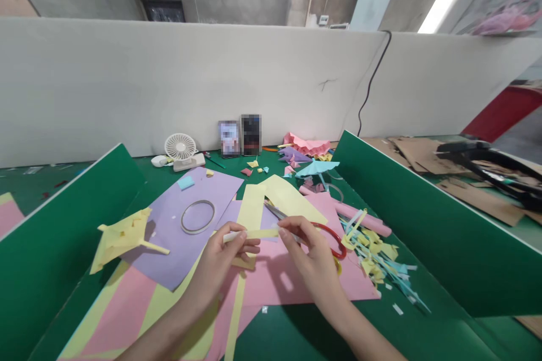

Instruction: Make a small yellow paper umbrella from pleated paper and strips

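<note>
A narrow pale yellow paper strip (262, 233) is stretched level between my two hands above the coloured sheets. My left hand (218, 262) pinches its left end, where a whitish rolled end shows beside the thumb. My right hand (311, 254) pinches the right end between thumb and fingertips. Behind the right hand lies a pair of scissors (336, 241) with red handles, partly covered by it. Beneath the hands are a pink sheet (275, 287) and a yellow sheet (253, 203). Another long yellow strip (235, 316) runs toward me below the left hand.
A purple sheet (169, 248) carries a tape roll (198, 216). Left of it stands a yellow paper umbrella (121, 240); a blue paper umbrella (317, 168) is at the back right. Paper scraps (376, 254) pile up rightward. Green side panels (423, 225) flank the work area; a fan (180, 148) stands behind.
</note>
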Available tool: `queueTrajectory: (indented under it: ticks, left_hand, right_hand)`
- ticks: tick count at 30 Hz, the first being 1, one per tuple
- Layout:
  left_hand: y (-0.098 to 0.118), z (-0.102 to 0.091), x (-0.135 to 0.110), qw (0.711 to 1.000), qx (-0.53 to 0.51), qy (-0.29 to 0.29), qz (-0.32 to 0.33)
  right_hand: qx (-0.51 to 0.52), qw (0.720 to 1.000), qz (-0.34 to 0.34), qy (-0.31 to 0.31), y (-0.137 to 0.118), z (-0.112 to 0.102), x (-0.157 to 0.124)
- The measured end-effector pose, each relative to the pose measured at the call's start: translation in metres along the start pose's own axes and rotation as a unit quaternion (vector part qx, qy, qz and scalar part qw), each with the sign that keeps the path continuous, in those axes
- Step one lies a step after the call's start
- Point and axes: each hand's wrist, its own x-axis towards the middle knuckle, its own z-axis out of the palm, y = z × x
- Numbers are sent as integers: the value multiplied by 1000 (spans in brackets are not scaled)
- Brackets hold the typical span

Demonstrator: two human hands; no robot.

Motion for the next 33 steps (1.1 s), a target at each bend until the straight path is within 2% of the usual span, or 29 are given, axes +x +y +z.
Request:
queueTrajectory:
  ticks: [3, 7, 12, 24, 33]
  left_hand:
    - [-1, -1, 0, 999, 33, 9, 1]
    - [-1, -1, -1, 997, 71, -15, 10]
    - [0, 2, -3, 997, 75, -33, 5]
    - [5, 4, -4, 995, 81, -55, -4]
    - [5, 4, -5, 995, 89, -51, 4]
  right_hand:
    - [-17, 999, 4, -27, -2, 1, -1]
    - [-51, 995, 12, -83, -4, 4, 0]
    - [-62, 991, 32, -118, -3, 7, -1]
    - [-56, 988, 63, -126, -3, 8, 0]
    - [-65, 987, 67, -132, -3, 8, 1]
